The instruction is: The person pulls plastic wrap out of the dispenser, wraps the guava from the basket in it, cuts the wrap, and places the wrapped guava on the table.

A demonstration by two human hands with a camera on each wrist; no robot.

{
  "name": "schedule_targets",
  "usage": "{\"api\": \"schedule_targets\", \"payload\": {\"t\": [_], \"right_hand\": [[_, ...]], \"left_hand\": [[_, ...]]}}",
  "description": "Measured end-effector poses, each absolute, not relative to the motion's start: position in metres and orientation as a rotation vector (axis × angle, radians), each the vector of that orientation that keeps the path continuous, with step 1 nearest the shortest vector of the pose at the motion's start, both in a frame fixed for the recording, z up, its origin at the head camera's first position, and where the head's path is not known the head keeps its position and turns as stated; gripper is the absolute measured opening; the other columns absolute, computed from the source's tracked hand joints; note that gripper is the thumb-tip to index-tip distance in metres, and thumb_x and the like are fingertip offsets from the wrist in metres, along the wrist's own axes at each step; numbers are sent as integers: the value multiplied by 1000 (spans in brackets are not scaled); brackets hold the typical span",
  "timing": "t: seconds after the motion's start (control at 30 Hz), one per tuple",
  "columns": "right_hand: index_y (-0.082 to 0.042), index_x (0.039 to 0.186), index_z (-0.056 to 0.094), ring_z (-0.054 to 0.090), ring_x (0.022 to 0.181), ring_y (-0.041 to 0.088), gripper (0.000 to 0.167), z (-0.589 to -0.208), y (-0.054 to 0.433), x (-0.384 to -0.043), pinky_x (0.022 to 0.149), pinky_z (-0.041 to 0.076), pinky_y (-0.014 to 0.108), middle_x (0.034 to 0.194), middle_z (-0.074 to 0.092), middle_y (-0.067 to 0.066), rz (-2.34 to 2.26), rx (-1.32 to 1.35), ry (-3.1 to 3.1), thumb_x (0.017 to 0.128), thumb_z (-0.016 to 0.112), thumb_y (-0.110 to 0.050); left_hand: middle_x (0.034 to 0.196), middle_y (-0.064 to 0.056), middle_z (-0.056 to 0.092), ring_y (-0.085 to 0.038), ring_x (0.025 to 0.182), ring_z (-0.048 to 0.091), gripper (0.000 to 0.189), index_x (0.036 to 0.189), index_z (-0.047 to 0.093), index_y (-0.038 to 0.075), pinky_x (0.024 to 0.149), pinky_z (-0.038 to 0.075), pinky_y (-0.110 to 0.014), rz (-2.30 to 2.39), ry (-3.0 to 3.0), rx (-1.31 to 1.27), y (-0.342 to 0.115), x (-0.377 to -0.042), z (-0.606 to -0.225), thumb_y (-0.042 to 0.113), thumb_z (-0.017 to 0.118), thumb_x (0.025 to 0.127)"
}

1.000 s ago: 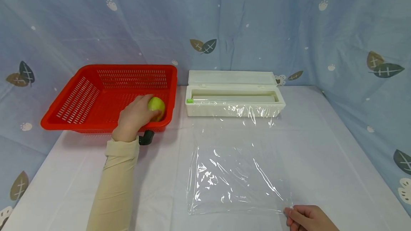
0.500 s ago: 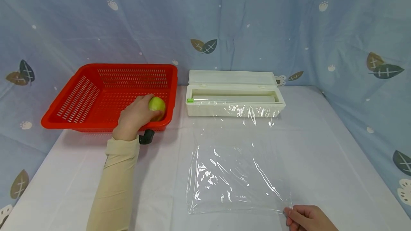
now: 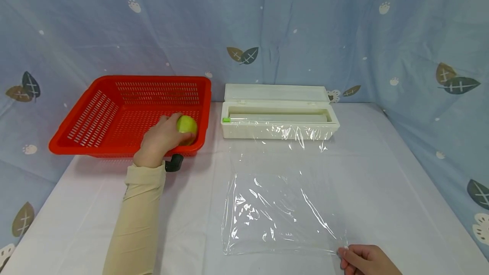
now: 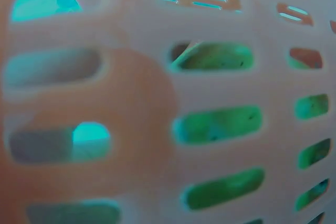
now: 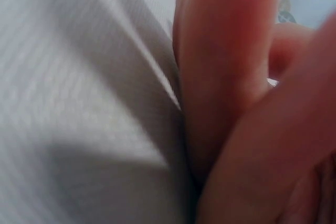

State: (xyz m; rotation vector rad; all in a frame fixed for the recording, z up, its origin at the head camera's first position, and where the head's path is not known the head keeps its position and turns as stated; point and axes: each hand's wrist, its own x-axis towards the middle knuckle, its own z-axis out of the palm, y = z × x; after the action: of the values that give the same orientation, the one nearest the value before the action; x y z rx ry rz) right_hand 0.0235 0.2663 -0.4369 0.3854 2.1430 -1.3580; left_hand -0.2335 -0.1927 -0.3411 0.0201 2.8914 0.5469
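Note:
My left hand (image 3: 159,139) reaches over the near rim of the red plastic basket (image 3: 130,150) and grips a green apple (image 3: 186,125) in its right-hand part. In the left wrist view, slots in the basket wall (image 4: 142,103) let the green, dark-specked apple (image 4: 220,124) show through. At the lower right, my right hand (image 3: 366,259) pinches the near right corner of a clear sheet of cling film (image 3: 282,215). Fingers (image 5: 226,66) fill much of the right wrist view, close against the white cloth; the film's edge is hard to make out there.
A white cling film box (image 3: 280,130) stands at the back centre, its lid (image 3: 274,93) raised. Inside lies the roll (image 3: 279,117), and the film runs from it over the front wall onto the white cloth (image 3: 389,190). A green slider (image 3: 226,119) sits at the box's left end.

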Motion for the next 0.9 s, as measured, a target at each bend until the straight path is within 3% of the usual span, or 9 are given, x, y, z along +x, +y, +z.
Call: {"api": "schedule_targets", "payload": {"t": [0.27,0.4,0.7,0.9], "right_hand": [[-2,74,61,47,50,12,46,-435,266,23,45,44,24,61,55,3,-1373,377,2132,81,56,-47],[-2,74,61,47,50,11,46,-435,266,23,45,43,24,61,55,3,-1380,377,2128,81,56,-47],[-2,74,60,47,50,12,48,-435,266,23,45,43,24,61,55,3,-1368,378,2142,80,56,-49],[-2,74,60,47,51,13,47,-437,267,24,45,43,25,62,55,4,-1364,380,2146,81,56,-48]], "left_hand": [[107,-18,49,-32,90,47,74,133,29,8,62,41,-44,543,2872,11,-193,-233,-342,48,58,77],[107,-19,50,-33,89,48,75,131,29,5,64,41,-44,556,2868,20,-193,-233,-343,48,59,77],[119,-23,43,-36,93,46,93,140,14,5,66,41,-48,593,2847,-2,-193,-234,-341,50,62,74],[116,-19,44,-33,93,46,92,140,17,8,67,41,-49,617,2888,36,-193,-234,-340,46,66,72]]}}
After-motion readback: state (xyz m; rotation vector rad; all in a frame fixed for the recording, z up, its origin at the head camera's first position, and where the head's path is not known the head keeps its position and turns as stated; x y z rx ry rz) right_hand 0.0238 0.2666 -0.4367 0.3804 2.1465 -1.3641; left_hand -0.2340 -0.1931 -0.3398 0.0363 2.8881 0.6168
